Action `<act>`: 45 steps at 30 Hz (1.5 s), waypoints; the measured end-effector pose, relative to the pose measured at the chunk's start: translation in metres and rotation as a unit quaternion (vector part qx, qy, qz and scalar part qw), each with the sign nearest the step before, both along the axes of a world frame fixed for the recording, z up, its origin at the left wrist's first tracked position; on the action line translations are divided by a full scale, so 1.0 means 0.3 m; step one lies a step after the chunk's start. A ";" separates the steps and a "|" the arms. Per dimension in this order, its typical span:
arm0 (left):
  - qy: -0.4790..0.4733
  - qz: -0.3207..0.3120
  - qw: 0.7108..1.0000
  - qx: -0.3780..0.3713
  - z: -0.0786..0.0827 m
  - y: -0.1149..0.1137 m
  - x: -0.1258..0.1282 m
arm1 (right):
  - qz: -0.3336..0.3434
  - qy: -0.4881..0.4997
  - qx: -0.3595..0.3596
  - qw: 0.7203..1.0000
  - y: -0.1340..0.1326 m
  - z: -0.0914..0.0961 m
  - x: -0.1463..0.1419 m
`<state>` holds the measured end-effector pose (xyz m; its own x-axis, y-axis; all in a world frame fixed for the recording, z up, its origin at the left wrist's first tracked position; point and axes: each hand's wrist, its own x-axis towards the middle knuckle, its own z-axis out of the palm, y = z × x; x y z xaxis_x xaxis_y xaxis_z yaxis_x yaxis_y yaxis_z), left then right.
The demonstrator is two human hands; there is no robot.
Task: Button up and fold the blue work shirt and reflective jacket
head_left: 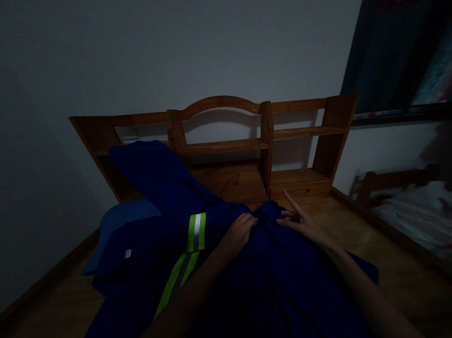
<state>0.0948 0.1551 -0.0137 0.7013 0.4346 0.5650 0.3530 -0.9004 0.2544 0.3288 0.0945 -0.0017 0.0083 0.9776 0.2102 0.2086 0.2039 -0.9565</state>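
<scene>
A dark blue work garment [293,267] with yellow-green and silver reflective bands [196,232] lies spread in front of me, and one long part reaches up to the left against the wooden shelving. A small white label [127,253] shows on its left side. Near the middle, my left hand [242,229] is closed on the cloth, its fingers held together at a fold. To the right of it, my right hand [304,226] rests on the same garment with fingers spread and one pointing up. Its lower fingers are partly hidden behind the raised cloth.
Behind the garment stands a wooden headboard with shelves [224,147] against the wall. A lighter blue cloth item [125,212] lies at the left, partly under the garment. Wooden boards [352,222] show at the right. Beyond their raised edge is a whitish plastic-like heap [431,212].
</scene>
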 end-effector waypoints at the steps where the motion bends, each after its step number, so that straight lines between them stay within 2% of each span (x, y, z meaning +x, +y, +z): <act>1: -0.004 -0.002 1.000 -0.001 -0.002 0.003 0.000 | 0.001 -0.002 0.003 1.000 -0.002 0.000 -0.001; 4: -0.018 -0.002 1.000 0.000 -0.010 0.008 -0.001 | -0.001 -0.041 0.018 0.999 0.001 -0.010 0.003; 8: -0.024 0.005 1.000 -0.010 -0.006 0.006 -0.004 | -0.001 -0.138 0.044 0.989 0.015 -0.038 0.008; 14: -0.054 0.051 0.997 -0.033 -0.002 0.005 -0.002 | -0.023 -0.248 0.168 0.954 0.032 -0.069 -0.004; 17: -0.064 0.082 0.994 -0.033 -0.012 0.013 0.006 | -0.036 -0.286 0.180 0.941 0.034 -0.073 -0.011; 21: -0.074 0.106 0.991 -0.022 -0.027 0.020 0.016 | -0.046 -0.301 0.178 0.936 0.027 -0.067 -0.020; 26: -0.089 0.101 0.991 -0.006 -0.036 0.020 0.018 | -0.047 -0.305 0.178 0.934 0.018 -0.055 -0.027; 33: -0.079 0.093 0.992 -0.040 -0.017 0.014 0.006 | -0.041 -0.314 0.184 0.930 0.025 -0.064 -0.022; 45: -0.087 0.090 0.992 -0.016 -0.035 0.015 0.014 | -0.043 -0.306 0.182 0.934 0.029 -0.064 -0.023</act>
<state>0.0990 0.1595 -0.0243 0.5041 0.5641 0.6540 0.4564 -0.8169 0.3528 0.3219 0.1033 -0.0208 -0.1476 0.8416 0.5195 0.7232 0.4502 -0.5237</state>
